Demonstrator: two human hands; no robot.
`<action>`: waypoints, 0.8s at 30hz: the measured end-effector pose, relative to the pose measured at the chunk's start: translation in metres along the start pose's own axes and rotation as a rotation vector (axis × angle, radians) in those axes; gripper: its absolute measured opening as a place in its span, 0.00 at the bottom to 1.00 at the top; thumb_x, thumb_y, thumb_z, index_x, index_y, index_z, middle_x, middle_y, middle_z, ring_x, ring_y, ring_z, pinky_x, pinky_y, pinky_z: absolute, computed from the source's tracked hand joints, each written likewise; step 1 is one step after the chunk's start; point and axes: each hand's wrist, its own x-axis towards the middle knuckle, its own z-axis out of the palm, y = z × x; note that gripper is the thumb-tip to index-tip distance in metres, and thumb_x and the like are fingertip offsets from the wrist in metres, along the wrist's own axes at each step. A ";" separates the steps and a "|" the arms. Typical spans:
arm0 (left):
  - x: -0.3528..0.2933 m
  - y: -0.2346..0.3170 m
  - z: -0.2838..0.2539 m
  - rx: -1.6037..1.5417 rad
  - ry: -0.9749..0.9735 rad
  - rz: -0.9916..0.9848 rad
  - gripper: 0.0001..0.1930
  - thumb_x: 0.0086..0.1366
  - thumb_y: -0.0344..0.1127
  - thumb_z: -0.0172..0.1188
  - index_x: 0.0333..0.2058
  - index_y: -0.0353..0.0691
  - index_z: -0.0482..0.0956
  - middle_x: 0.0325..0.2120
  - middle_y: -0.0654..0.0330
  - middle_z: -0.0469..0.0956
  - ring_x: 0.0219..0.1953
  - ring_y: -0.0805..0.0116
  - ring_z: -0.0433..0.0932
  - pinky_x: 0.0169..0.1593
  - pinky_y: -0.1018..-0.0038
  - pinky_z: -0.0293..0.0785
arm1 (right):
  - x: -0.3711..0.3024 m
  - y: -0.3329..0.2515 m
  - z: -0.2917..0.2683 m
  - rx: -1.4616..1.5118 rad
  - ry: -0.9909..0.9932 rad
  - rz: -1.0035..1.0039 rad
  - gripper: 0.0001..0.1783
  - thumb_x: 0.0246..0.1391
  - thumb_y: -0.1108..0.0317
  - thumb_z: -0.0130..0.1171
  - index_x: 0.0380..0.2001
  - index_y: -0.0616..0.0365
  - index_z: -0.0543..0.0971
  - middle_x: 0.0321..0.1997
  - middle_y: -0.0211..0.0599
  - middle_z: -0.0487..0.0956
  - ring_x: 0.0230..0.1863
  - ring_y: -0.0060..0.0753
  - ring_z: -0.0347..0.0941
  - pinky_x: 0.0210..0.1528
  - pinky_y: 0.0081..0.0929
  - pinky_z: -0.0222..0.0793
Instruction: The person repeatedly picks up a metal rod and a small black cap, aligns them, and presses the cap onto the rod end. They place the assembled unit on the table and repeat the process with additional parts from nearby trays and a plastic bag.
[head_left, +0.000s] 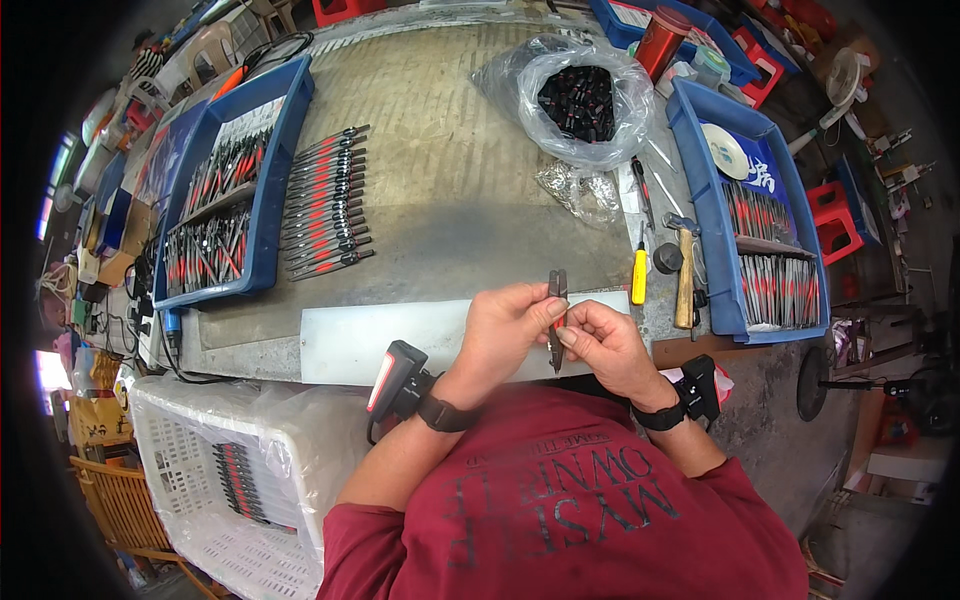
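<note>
My left hand (512,322) is closed in a pinch around a slim black-and-red tool (556,335), held upright over the table's near edge. On the other side of it my right hand (603,338) is also closed, thumb and fingertips pressed on its middle. The tool's exact kind cannot be made out. Under both hands lies a white board (390,340). A row of similar black-and-red tools (325,205) is laid out side by side on the table, to the left and farther away.
Blue trays (268,250) (735,300) of such tools stand left and right. A clear bag (625,140) holds small black parts. A yellow screwdriver (639,275) and a hammer (685,280) lie at right. A lined white crate (290,440) stands below left.
</note>
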 end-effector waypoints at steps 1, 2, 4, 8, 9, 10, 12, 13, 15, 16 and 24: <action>0.000 0.000 0.000 0.002 0.002 0.000 0.06 0.63 0.30 0.60 0.34 0.33 0.81 0.23 0.65 0.77 0.25 0.80 0.72 0.30 0.82 0.70 | 0.000 0.000 0.000 -0.009 0.002 0.005 0.09 0.60 0.67 0.56 0.36 0.64 0.76 0.32 0.28 0.78 0.34 0.14 0.69 0.36 0.17 0.67; 0.000 0.001 0.000 0.004 0.005 -0.001 0.06 0.63 0.30 0.60 0.34 0.33 0.81 0.23 0.65 0.77 0.25 0.80 0.72 0.30 0.82 0.70 | 0.001 -0.001 0.000 -0.018 0.003 0.011 0.09 0.60 0.67 0.56 0.36 0.64 0.76 0.32 0.28 0.78 0.34 0.13 0.69 0.36 0.17 0.66; 0.000 0.002 0.000 0.008 0.007 -0.001 0.06 0.63 0.30 0.60 0.34 0.33 0.81 0.23 0.65 0.77 0.25 0.80 0.72 0.30 0.82 0.70 | 0.001 -0.001 0.000 0.001 0.002 0.007 0.09 0.60 0.67 0.56 0.35 0.64 0.76 0.31 0.27 0.78 0.34 0.13 0.69 0.35 0.17 0.66; 0.001 0.002 0.000 0.015 0.003 -0.001 0.06 0.63 0.30 0.60 0.34 0.33 0.81 0.23 0.65 0.77 0.25 0.80 0.71 0.30 0.82 0.70 | 0.001 -0.004 0.003 -0.005 0.022 -0.044 0.07 0.61 0.70 0.55 0.31 0.62 0.73 0.27 0.26 0.73 0.27 0.14 0.67 0.30 0.16 0.66; 0.001 0.002 0.000 0.017 0.002 -0.001 0.06 0.63 0.30 0.60 0.34 0.33 0.81 0.24 0.65 0.77 0.25 0.80 0.71 0.30 0.82 0.70 | 0.002 -0.004 0.003 0.001 0.024 -0.029 0.07 0.61 0.70 0.55 0.31 0.62 0.73 0.27 0.26 0.73 0.27 0.14 0.67 0.30 0.16 0.66; 0.001 0.002 0.000 0.015 -0.001 -0.002 0.06 0.63 0.30 0.60 0.34 0.33 0.81 0.24 0.65 0.77 0.25 0.80 0.71 0.30 0.82 0.70 | 0.002 -0.004 0.003 -0.009 0.024 -0.033 0.07 0.61 0.70 0.55 0.30 0.62 0.73 0.27 0.26 0.73 0.27 0.14 0.67 0.30 0.16 0.66; 0.001 0.002 0.000 0.011 -0.009 -0.005 0.06 0.63 0.30 0.60 0.34 0.33 0.81 0.24 0.65 0.77 0.25 0.80 0.71 0.30 0.83 0.69 | 0.002 -0.005 0.004 -0.017 0.023 -0.040 0.07 0.61 0.70 0.55 0.30 0.62 0.73 0.27 0.26 0.73 0.27 0.14 0.67 0.30 0.16 0.66; 0.001 0.002 0.000 0.011 -0.007 -0.008 0.06 0.63 0.30 0.60 0.34 0.33 0.81 0.23 0.65 0.77 0.25 0.80 0.71 0.30 0.83 0.69 | 0.002 -0.005 0.004 -0.016 0.022 -0.043 0.07 0.61 0.70 0.55 0.30 0.62 0.73 0.27 0.26 0.73 0.27 0.14 0.67 0.30 0.16 0.66; 0.000 0.001 0.001 0.011 -0.002 -0.014 0.06 0.63 0.30 0.60 0.34 0.33 0.81 0.23 0.66 0.77 0.24 0.80 0.71 0.30 0.83 0.69 | 0.001 -0.005 0.003 -0.021 0.020 -0.050 0.07 0.61 0.70 0.55 0.30 0.62 0.73 0.26 0.26 0.73 0.26 0.14 0.67 0.30 0.16 0.66; 0.001 0.001 0.000 0.017 -0.001 -0.019 0.06 0.63 0.31 0.60 0.34 0.33 0.81 0.23 0.65 0.77 0.25 0.80 0.71 0.30 0.83 0.69 | 0.001 -0.005 0.003 -0.027 0.019 -0.053 0.07 0.60 0.70 0.55 0.29 0.62 0.72 0.26 0.26 0.73 0.26 0.14 0.67 0.29 0.16 0.66; 0.002 0.000 -0.001 -0.003 -0.001 -0.063 0.07 0.63 0.32 0.60 0.33 0.34 0.81 0.23 0.65 0.78 0.24 0.80 0.71 0.30 0.82 0.69 | 0.001 -0.002 -0.001 -0.060 -0.010 0.025 0.09 0.59 0.68 0.55 0.36 0.65 0.76 0.32 0.31 0.79 0.35 0.15 0.70 0.37 0.19 0.67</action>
